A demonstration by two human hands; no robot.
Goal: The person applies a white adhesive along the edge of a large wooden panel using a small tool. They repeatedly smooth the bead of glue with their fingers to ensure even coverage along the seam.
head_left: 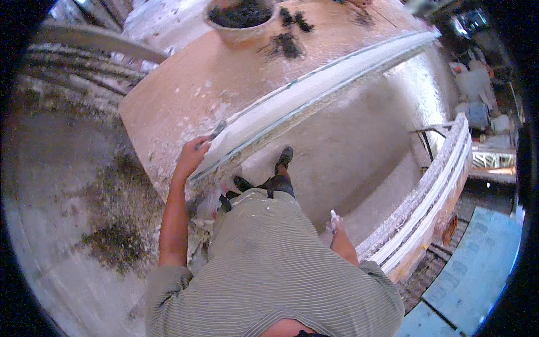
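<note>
A long white plaster-like strip [281,105] with greenish edges runs along the near side of a brown work table [174,84], rising from left to far right. At its left end, my left hand [195,154] is closed on a small dark flat scraper [218,130] that touches or nearly touches the strip. Low on the right, away from the strip, hangs my right hand [336,224]. White residue coats its fingers, which look loosely extended with nothing clearly held.
A bowl of dark fibres [241,19] stands at the table's far side, beside dark fibre clumps [286,45]. Another person's hand [359,3] shows at the top edge. A curved white-edged bench [426,196] stands right, with blue panels [477,269] beyond. Debris [118,241] litters the left floor.
</note>
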